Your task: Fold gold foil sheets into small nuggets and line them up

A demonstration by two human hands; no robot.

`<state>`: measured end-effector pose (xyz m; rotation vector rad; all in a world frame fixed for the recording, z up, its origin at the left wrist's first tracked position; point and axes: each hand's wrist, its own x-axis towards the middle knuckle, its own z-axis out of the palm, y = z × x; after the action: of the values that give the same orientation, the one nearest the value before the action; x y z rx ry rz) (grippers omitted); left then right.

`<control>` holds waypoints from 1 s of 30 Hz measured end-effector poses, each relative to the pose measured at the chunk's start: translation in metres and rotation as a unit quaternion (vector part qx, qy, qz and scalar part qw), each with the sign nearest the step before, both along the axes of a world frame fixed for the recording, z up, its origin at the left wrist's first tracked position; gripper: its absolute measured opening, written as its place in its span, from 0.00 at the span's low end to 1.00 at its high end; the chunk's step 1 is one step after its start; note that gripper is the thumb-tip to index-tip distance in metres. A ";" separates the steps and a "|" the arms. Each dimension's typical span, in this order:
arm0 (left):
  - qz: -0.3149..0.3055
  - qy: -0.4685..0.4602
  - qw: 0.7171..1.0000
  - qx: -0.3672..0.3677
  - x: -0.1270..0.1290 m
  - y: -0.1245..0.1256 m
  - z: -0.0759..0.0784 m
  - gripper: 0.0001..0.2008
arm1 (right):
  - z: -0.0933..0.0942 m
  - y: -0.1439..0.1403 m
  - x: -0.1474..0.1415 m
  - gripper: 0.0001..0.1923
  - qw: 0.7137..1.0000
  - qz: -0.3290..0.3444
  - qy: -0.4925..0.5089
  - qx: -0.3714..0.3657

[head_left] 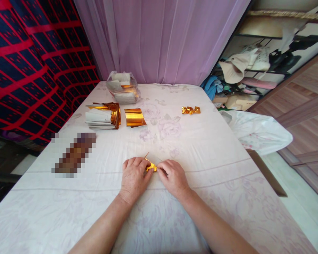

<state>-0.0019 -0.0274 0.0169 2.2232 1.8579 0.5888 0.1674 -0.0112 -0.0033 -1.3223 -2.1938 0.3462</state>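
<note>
My left hand (pixel 134 176) and my right hand (pixel 173 176) rest close together on the pale flowered cloth (pixel 206 148), fingertips meeting on a small folded piece of gold foil paper (pixel 151 165). Both hands pinch it from either side; most of it is hidden under my fingers, with one thin corner sticking up at the back. Farther off on the cloth lie a flat gold sheet (pixel 134 117), a stack of gold and white sheets (pixel 103 116) and a few finished folded gold pieces (pixel 190 110).
A clear plastic bag of paper (pixel 122 88) stands at the far end by the purple curtain (pixel 161 38). A blurred brown patch (pixel 74 153) lies at left. A white plastic bag (pixel 257 130) hangs off the right edge; cluttered shelves (pixel 254 67) beyond.
</note>
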 end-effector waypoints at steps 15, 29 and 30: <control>0.008 0.007 1.000 0.001 0.001 0.001 -0.001 0.04 | 0.001 0.000 -0.003 0.07 0.999 -0.020 -0.036 0.013; 0.009 0.004 1.000 0.006 0.001 0.002 -0.004 0.05 | 0.002 -0.001 -0.004 0.04 0.998 -0.021 -0.064 0.004; 0.009 0.004 1.000 0.004 0.001 0.002 -0.004 0.05 | 0.002 -0.001 -0.004 0.03 0.998 -0.020 -0.065 0.004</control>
<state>-0.0006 -0.0253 0.0129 2.2186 1.8855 0.5942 0.1631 -0.0120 -0.0012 -1.4180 -2.2684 0.2436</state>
